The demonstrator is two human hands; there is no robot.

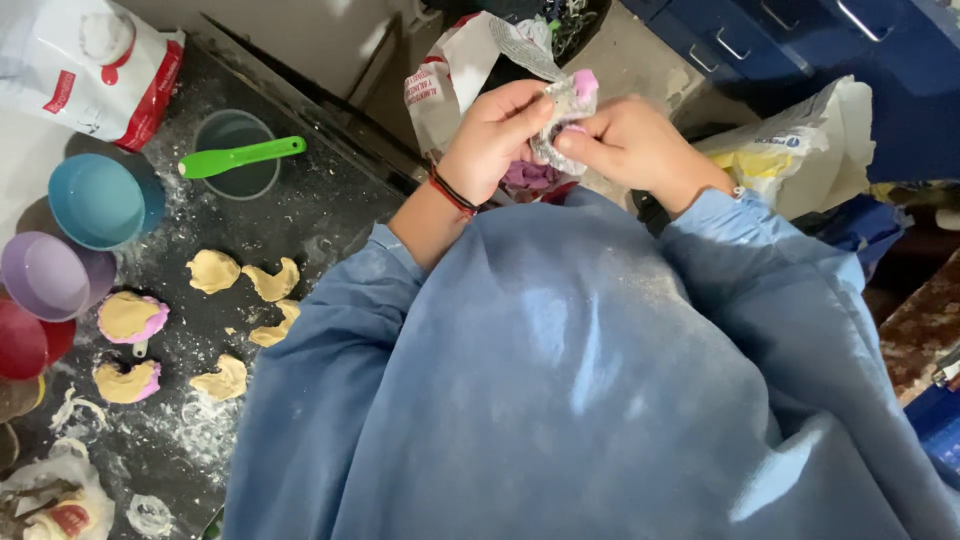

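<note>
My left hand (492,135), with red and black bands at the wrist, and my right hand (632,145) meet in front of my blue smock. Both pinch a crumpled clear wrapper (556,125) between the fingertips. A small pink lump (585,82) sticks out at the top of the wrapper. A purple lump (530,176) shows just under my left hand. Behind the hands lies a torn white and red paper bag (440,85).
A dark floured counter (330,200) at left holds dough pieces (213,270), two pink moulds with dough (131,317), blue (98,200), purple (45,275) and red bowls, a cup with a green spatula (240,156) and a flour bag (95,60). Blue drawers (830,50) stand at right.
</note>
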